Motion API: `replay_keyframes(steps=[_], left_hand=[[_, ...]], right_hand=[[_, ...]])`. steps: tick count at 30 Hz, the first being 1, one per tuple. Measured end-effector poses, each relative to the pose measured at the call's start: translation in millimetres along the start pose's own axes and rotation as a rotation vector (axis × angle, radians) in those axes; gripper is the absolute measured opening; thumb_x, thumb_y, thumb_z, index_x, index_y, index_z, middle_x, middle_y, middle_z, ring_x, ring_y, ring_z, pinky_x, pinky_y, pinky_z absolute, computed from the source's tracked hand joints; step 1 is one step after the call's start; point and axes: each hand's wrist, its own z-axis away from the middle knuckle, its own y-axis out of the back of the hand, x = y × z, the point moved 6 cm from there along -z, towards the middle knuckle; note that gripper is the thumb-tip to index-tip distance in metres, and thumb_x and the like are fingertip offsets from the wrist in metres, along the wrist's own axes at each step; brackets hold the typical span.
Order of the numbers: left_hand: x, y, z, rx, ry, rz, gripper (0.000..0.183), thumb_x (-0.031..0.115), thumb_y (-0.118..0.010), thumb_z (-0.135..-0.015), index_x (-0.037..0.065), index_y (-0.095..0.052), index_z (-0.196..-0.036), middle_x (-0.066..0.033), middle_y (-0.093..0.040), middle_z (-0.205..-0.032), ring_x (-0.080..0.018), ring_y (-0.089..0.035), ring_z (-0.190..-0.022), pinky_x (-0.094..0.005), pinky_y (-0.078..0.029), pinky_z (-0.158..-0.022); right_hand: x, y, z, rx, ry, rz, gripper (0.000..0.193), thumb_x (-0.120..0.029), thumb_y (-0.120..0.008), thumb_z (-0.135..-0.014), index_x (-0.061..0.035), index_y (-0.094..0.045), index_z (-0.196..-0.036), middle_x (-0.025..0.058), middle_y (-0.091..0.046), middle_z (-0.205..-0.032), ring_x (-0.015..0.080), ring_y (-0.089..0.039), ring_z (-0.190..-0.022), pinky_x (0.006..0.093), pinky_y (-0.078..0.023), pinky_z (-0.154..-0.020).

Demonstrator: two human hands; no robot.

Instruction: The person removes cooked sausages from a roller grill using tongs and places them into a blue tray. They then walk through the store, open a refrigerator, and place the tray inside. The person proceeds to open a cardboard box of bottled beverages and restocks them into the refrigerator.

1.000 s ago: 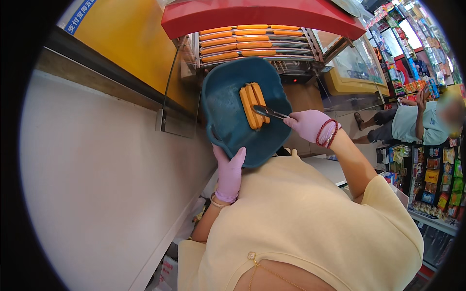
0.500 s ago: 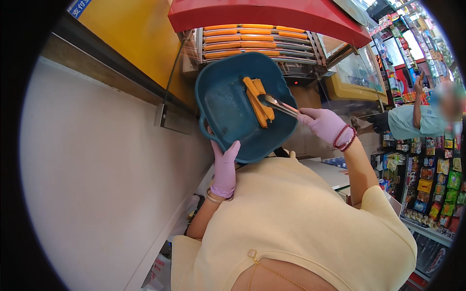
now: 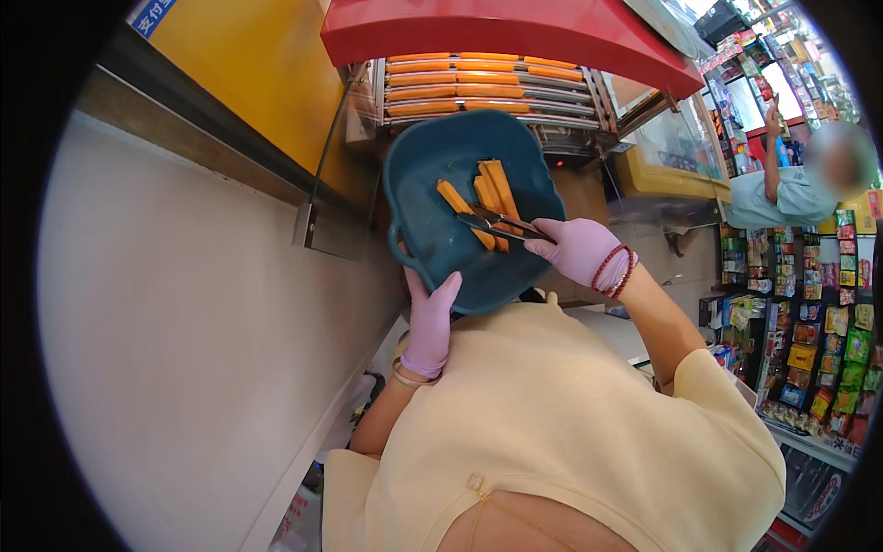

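My left hand, in a pink glove, grips the near-left rim of a deep blue basin, with the thumb outside and the other fingers partly hidden. Several orange sausages lie in the basin; one sausage rests at a slant left of the others. Also gloved in pink, my right hand is closed around metal tongs over the basin's right side. The tongs' arms are slightly apart, and their tips reach over the slanted sausage. Whether they pinch it, I cannot tell.
Beyond the basin is a roller grill with rows of sausages under a red hood. A glass panel stands to the left, beside a white surface. At right, a person stands near shelves of packaged goods.
The tongs have moved left and nearer me, and their arms have parted. One sausage now lies apart from the group. The basin has shifted slightly right and nearer. The person at right has moved.
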Motion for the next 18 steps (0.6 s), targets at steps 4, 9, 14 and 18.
replay_keyframes(steps=[4, 9, 14, 18], left_hand=[[-1.7, 8.3, -2.4, 0.014, 0.034, 0.002, 0.077, 0.014, -0.059, -0.089, 0.008, -0.013, -0.151, -0.0096, -0.033, -0.143, -0.0207, -0.040, -0.125, -0.0313, -0.036, -0.105], [-2.5, 7.4, -0.9, 0.001, 0.049, -0.036, 0.077, 0.016, -0.059, -0.089, 0.010, -0.014, -0.150, -0.0089, -0.034, -0.141, -0.0206, -0.041, -0.125, -0.0319, -0.037, -0.104], [1.2, 0.6, 4.4, -0.038, 0.102, 0.022, 0.078, 0.019, -0.060, -0.089, 0.012, -0.012, -0.151, -0.0086, -0.034, -0.141, -0.0208, -0.041, -0.125, -0.0333, -0.036, -0.104], [5.4, 3.2, 11.0, -0.022, 0.110, 0.033, 0.079, 0.021, -0.060, -0.089, 0.014, -0.011, -0.151, -0.0088, -0.033, -0.142, -0.0213, -0.040, -0.126, -0.0343, -0.035, -0.106]], right_hand=[[16.9, 45.8, 2.4, 0.244, 0.020, -0.252, 0.044, -0.043, -0.056, -0.093, -0.0052, -0.062, -0.113, 0.0198, -0.066, -0.094, 0.0390, -0.062, -0.088, 0.0401, -0.051, -0.075], [80.0, 104.4, -45.8, 0.461, -0.322, 0.414, 0.036, -0.031, -0.058, -0.091, -0.0090, -0.055, -0.119, 0.0183, -0.067, -0.096, 0.0367, -0.065, -0.088, 0.0464, -0.051, -0.072], [174.8, 115.1, -143.9, 0.462, -0.247, 0.733, 0.023, -0.027, -0.054, -0.092, -0.0064, -0.053, -0.104, 0.0172, -0.067, -0.088, 0.0346, -0.067, -0.085, 0.0465, -0.053, -0.067], [173.8, 125.6, -171.7, 0.487, -0.251, 0.690, 0.025, -0.026, -0.056, -0.091, -0.0061, -0.053, -0.106, 0.0175, -0.068, -0.090, 0.0367, -0.066, -0.086, 0.0484, -0.052, -0.072]])
